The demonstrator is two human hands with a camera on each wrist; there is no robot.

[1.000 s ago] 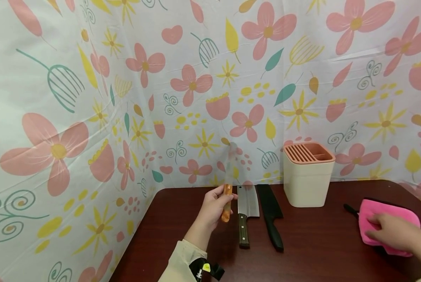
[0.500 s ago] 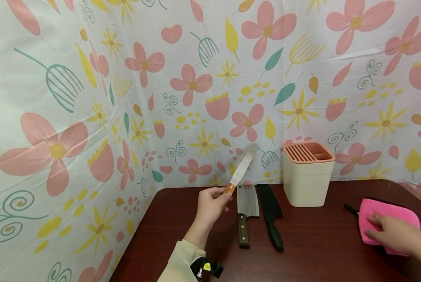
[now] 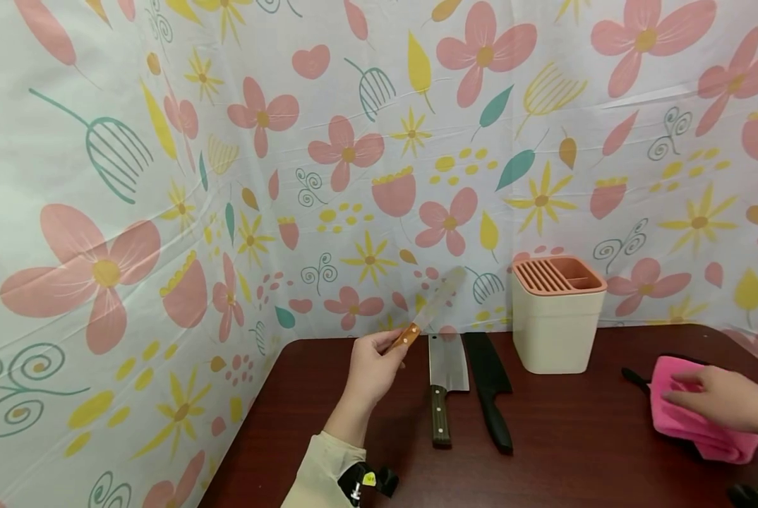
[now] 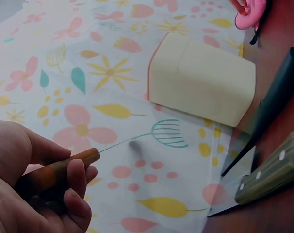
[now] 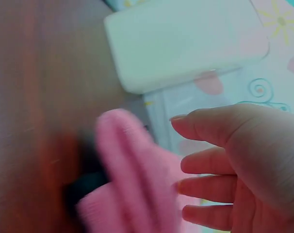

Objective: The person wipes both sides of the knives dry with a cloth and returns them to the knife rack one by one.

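My left hand (image 3: pixel 373 370) holds a knife (image 4: pixel 64 170) by its orange-brown wooden handle. The knife's thin blade (image 3: pixel 439 296) slants up to the right, raised over the back of the table. On the right, my right hand (image 3: pixel 725 398) is at a pink cloth (image 3: pixel 703 437), which is bunched up. In the right wrist view the fingers (image 5: pixel 210 188) are nearly straight, their tips beside the cloth, and the thumb is spread away. From under the cloth a black handle (image 3: pixel 634 379) sticks out; what it belongs to is hidden.
A cleaver (image 3: pixel 440 416) with a riveted wooden handle and a broad black knife (image 3: pixel 496 423) lie side by side on the dark red table (image 3: pixel 569 444). Behind them stands a cream knife block (image 3: pixel 553 339) with an orange slotted top. A floral sheet (image 3: pixel 366 190) hangs behind the table.
The knife has tipped from upright to slanting right, its blade turned nearly edge-on. At the right the cloth has changed from lying flat to bunched, and my right hand has lifted slightly.
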